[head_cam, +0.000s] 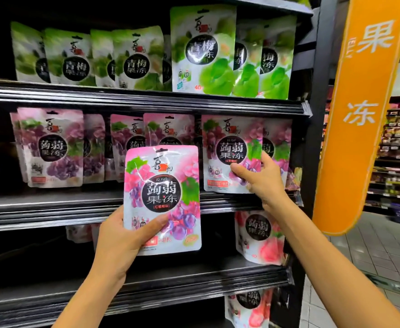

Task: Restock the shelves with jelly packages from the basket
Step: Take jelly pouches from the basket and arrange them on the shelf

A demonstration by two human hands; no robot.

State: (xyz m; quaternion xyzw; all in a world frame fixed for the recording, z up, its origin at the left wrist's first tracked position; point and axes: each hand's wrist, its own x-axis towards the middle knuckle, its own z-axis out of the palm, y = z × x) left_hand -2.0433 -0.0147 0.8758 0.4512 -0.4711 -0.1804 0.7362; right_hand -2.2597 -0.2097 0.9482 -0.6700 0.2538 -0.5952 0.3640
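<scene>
**MIDDLE SHELF: ONE GRAPE JELLY POUCH IN HAND, NOT YET SHELVED**

Head view (the only view)

- Landmark: middle shelf (52,207), a dark rail carrying a row of upright purple grape pouches.
- Held pouch (162,197): pink-and-purple grape jelly, upright with its long axis vertical and its label facing the camera. It hangs in front of the middle shelf at the centre of the row, its lower half below the shelf rail.
- Left grip (120,235): closed on the held pouch's lower left corner, thumb across the front. It sits below the middle shelf.
- Right grip (258,176): above the middle shelf at the row's right end, pinching the right edge of the end pouch (232,152), thumb on its face.
- Deciding relation, as a judgement: the slot lies up and back from the left grip, which alone carries stock. The pouch already matches the row's upright axis.
- Above the middle shelf: green plum pouches (203,50).
- Below it: peach pouches (258,235), few and at the right.
- Basket: not in view.
</scene>
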